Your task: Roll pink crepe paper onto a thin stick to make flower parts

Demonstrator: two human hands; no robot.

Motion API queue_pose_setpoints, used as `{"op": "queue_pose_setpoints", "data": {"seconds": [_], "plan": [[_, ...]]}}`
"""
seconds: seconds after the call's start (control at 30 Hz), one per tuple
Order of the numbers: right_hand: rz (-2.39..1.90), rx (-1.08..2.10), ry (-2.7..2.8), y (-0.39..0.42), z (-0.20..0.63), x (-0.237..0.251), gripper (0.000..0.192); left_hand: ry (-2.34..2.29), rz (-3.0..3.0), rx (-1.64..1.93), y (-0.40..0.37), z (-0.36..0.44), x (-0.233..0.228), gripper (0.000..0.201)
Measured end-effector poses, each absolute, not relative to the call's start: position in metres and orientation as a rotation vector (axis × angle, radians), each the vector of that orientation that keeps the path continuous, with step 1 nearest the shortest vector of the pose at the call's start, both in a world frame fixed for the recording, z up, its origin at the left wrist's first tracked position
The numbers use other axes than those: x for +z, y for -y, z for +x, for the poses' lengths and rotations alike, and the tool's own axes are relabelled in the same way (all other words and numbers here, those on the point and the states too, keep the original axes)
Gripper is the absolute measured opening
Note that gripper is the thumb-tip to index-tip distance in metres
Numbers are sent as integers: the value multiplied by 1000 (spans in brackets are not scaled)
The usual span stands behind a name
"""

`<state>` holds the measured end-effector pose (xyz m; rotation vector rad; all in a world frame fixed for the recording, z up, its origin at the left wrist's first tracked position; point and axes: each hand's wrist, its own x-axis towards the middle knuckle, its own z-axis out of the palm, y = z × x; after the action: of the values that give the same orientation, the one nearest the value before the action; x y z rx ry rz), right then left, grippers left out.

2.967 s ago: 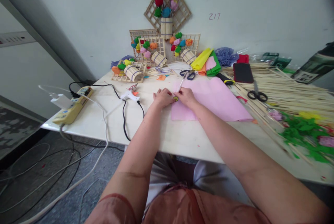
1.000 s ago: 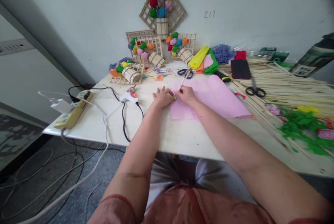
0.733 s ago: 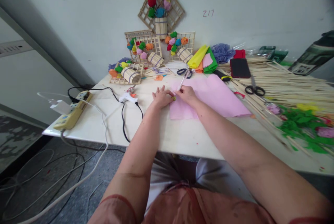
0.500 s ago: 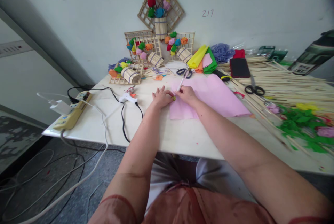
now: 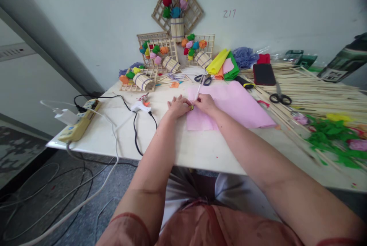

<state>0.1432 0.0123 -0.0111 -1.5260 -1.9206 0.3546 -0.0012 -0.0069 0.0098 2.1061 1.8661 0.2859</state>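
A sheet of pink paper (image 5: 237, 106) lies flat on the white table. My right hand (image 5: 205, 104) rests on the sheet, its fingers closed round a slim white pen (image 5: 198, 91) that tilts up and away from me. My left hand (image 5: 178, 107) lies at the paper's left edge, fingers spread on the table. Its thumb and index finger touch a small yellowish piece (image 5: 192, 107) on the paper, mostly hidden by the hands. The pen's tip is hidden too. Dark-handled scissors (image 5: 207, 82) lie just beyond the sheet.
To the left are a white glue gun (image 5: 141, 107) and a power strip (image 5: 77, 127) with cables. Stick lattices with paper flowers (image 5: 143, 81) stand behind. On the right lie a phone (image 5: 263, 74), more scissors (image 5: 280, 99), many thin sticks (image 5: 312, 89) and green paper scraps (image 5: 329, 135).
Almost nothing differs. The pen has swung slightly in my right hand, and both hands stay at the same place on the pink paper.
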Motion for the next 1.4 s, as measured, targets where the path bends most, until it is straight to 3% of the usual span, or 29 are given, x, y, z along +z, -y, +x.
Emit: {"op": "queue_pose_setpoints", "data": {"seconds": [0.37,1.4], "plan": [[-1441,503,1874,-12,146,-12,21,-1865,2105,278,5,-2,8,28],[-1347,556,1893,-12,150,-15,19,-1838,2156,275,0,-4,2,28]]}}
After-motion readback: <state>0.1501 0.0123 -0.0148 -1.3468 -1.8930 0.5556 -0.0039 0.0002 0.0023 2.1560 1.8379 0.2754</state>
